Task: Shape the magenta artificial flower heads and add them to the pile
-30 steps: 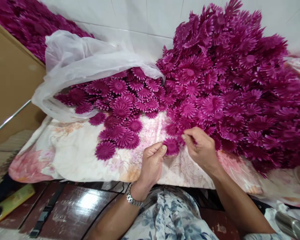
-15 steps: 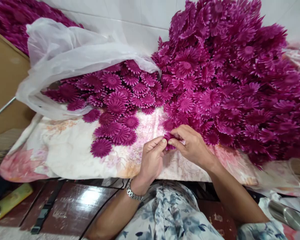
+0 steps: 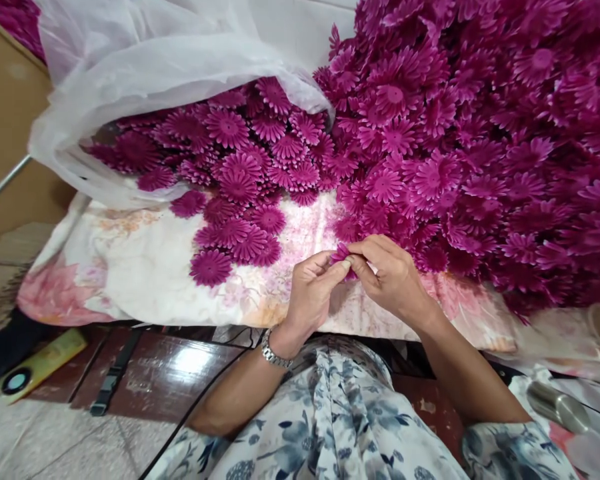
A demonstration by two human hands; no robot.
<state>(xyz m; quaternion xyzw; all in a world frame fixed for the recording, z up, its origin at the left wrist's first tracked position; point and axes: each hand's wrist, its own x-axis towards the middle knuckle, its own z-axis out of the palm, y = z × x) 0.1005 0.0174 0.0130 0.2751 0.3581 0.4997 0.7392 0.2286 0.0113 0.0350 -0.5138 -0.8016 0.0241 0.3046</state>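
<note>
So, the flower (image 3: 340, 253) is up between the two hands, just above the front part of the cloth (image 3: 145, 273), and it's a strong magenta. Fingers cover most of it, so I can only make out a few petals poking up and a bit of the lower edge. Left hand (image 3: 310, 293) has it pinched between thumb and fingers, and the right hand (image 3: 390, 280) is closed on the other side of it with thumb and fingertips, the two hands about touching.

Looks-wise, the loose ones in the pile (image 3: 247, 180) show the shape way better: flat round centre, ring of narrow ridged petals, edges a bit paler in places. Can't tell if they're plastic or fabric. Big heap (image 3: 470, 167) on the right is the same magenta, all layered and spiky.

Texture stuff: the bag (image 3: 145, 93) is thin, cloudy white and crumpled, with its mouth gaping over the pile. Cloth is soft looking, cream with pink and orange blooms, kinda wrinkled. Watch (image 3: 275, 353) on the left wrist has a metal link band, and the shirt (image 3: 330, 420) is pale with blue-grey florals
</note>
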